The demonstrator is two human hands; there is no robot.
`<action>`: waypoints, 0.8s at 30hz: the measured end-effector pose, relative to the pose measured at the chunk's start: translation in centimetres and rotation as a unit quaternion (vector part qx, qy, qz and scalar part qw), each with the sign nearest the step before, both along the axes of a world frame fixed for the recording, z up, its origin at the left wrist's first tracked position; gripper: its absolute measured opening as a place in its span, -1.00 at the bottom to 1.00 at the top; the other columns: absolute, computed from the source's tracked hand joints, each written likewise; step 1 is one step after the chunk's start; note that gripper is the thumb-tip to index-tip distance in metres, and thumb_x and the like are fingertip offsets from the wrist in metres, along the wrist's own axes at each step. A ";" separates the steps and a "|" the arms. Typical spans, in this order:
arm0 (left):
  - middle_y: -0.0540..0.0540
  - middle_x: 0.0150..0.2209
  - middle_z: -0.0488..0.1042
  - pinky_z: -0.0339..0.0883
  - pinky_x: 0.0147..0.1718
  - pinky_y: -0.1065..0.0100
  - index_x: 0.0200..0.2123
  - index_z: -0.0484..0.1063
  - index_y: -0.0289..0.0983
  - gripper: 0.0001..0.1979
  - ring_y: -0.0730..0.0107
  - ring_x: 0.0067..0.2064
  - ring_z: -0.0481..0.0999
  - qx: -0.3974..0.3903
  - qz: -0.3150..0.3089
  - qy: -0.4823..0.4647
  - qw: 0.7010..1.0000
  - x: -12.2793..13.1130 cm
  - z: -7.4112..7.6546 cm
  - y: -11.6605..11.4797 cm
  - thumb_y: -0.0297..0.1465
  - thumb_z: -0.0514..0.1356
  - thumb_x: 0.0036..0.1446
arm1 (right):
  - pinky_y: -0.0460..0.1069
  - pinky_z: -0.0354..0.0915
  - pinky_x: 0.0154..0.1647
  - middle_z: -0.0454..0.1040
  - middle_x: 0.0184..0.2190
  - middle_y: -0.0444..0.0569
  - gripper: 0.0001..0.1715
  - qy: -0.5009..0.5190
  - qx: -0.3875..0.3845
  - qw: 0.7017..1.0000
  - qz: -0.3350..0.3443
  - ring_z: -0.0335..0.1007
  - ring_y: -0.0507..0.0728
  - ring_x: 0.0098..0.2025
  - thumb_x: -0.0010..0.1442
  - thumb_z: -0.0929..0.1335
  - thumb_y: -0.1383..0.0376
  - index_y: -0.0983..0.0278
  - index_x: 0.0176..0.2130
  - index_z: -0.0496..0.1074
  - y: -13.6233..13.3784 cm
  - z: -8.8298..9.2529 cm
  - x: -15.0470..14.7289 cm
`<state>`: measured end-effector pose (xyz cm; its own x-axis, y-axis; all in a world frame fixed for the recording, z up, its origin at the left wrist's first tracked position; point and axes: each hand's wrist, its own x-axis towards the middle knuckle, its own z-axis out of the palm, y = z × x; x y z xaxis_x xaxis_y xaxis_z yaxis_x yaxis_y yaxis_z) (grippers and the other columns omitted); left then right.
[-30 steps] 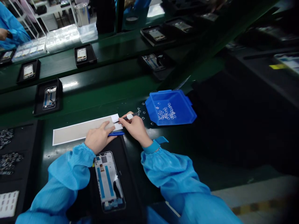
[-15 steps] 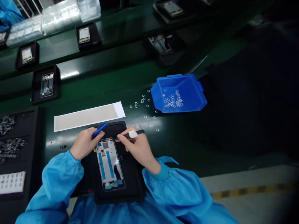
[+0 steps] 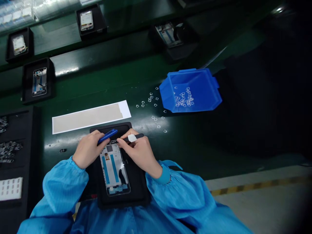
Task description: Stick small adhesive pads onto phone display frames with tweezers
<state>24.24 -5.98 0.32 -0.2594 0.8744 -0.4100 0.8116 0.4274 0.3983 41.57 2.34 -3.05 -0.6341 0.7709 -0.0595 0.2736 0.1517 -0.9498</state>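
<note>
A phone frame (image 3: pixel 114 169) with blue strips lies in a black foam tray (image 3: pixel 140 191) close to my body. My left hand (image 3: pixel 88 148) is closed round a blue pen-like tool (image 3: pixel 107 136) at the phone frame's upper left corner. At its upper right corner, my right hand (image 3: pixel 138 151) pinches black tweezers (image 3: pixel 139 136) with a white wrap (image 3: pixel 132 138) on them. The tips meet the top edge of the frame; whatever is between them is too small to make out.
Beyond the tray lies a white-edged beige sheet (image 3: pixel 87 118). Small white outline pieces (image 3: pixel 155 105) are scattered beside a blue bin (image 3: pixel 207 94) holding more of them. At left stands a black parts tray (image 3: pixel 26 162). More trayed phone frames (image 3: pixel 39 82) sit farther back.
My right hand and the tweezers have moved left, closer to the blue tool over the top of the phone frame. The camera view has shifted slightly.
</note>
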 end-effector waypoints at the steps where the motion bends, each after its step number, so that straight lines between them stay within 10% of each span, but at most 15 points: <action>1: -0.07 -0.25 0.50 0.28 -0.29 0.31 -0.22 0.51 -0.23 -0.74 0.28 -0.25 0.52 0.000 0.000 0.000 1.000 0.0 0.0 0.0 -0.25 0.06 0.30 | -0.05 0.26 -0.53 0.51 -0.50 -0.09 -0.79 -0.002 0.005 1.000 0.001 0.46 0.10 -0.50 0.24 0.37 0.18 0.23 -0.39 0.41 0.0 0.0 0.0; 24: -0.06 -0.21 0.49 0.30 -0.26 0.29 -0.19 0.51 -0.22 -0.75 0.26 -0.22 0.52 0.006 0.013 0.003 1.000 0.4 -0.3 -0.2 -0.23 0.09 0.28 | -0.05 0.17 -0.55 0.49 -0.47 -0.08 -0.79 -0.013 0.044 0.999 0.010 0.37 0.05 -0.54 0.26 0.36 0.20 0.25 -0.39 0.44 0.0 -0.2 0.0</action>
